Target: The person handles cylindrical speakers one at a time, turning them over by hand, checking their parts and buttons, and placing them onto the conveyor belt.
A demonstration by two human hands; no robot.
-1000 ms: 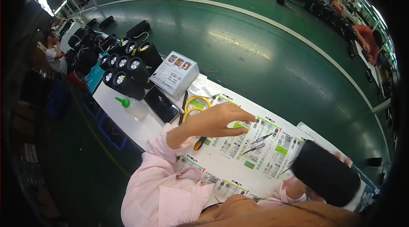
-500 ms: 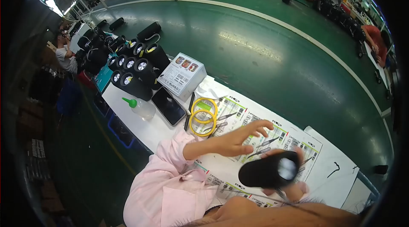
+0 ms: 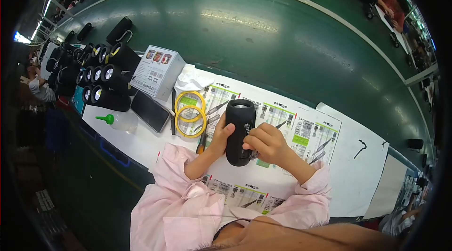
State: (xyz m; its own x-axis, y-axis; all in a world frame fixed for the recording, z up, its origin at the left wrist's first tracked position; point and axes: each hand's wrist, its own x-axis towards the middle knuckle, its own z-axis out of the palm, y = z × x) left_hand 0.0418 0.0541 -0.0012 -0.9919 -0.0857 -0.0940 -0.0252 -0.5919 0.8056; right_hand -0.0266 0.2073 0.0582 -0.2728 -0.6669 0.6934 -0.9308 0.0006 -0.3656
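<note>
A black cylindrical portable speaker (image 3: 237, 142) stands nearly upright over the printed sheets, its round end cap facing up and pale lettering on its side. My left hand (image 3: 220, 134) grips it from the left, thumb across the front. On the right, my right hand (image 3: 267, 141) has curled fingers pressed to the speaker's lower side; a small dark loop shows below them, too small to make out. Left of the hands lie two yellow tape rolls (image 3: 201, 128) and a screwdriver (image 3: 201, 143) with an orange and black handle.
A white printed box (image 3: 157, 72), a phone (image 3: 150, 111) and a green-capped bottle (image 3: 123, 122) occupy the table's left. Several black speakers (image 3: 113, 99) cluster beyond them. A green conveyor (image 3: 282, 39) runs along the far side. A person in red (image 3: 391, 6) sits across it.
The speaker went from lying tilted at the right to standing nearer the middle. My left hand, previously empty and spread, now grips it. The view has shifted right.
</note>
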